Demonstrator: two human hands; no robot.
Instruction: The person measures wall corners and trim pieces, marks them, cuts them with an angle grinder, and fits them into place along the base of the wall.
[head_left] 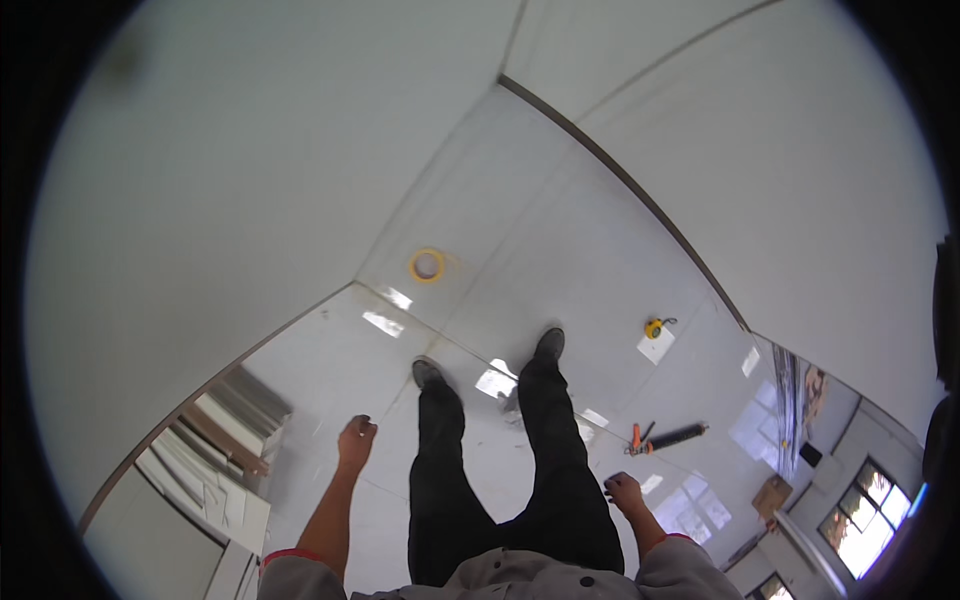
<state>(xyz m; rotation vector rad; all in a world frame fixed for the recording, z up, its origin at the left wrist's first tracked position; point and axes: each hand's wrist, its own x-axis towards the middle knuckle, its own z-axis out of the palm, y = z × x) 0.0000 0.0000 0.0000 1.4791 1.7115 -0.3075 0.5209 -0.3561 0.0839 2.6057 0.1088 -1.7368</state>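
I stand on a glossy white tiled floor [540,230], looking down at my dark trousers and black shoes. My left hand [356,440] hangs at my side with its fingers curled and nothing in it. My right hand [624,493] is also loosely closed and holds nothing. A caulking gun [668,437] with an orange handle lies on the floor, a little ahead of my right hand. A yellow tape measure [654,327] sits by a white square sheet [656,345] farther off. A roll of yellow tape [427,265] lies ahead near the wall.
White walls [230,170] meet the floor on the left and far right. A stack of white and grey panels [215,445] leans at the lower left. A cardboard box [772,494] and windows [862,520] are at the lower right.
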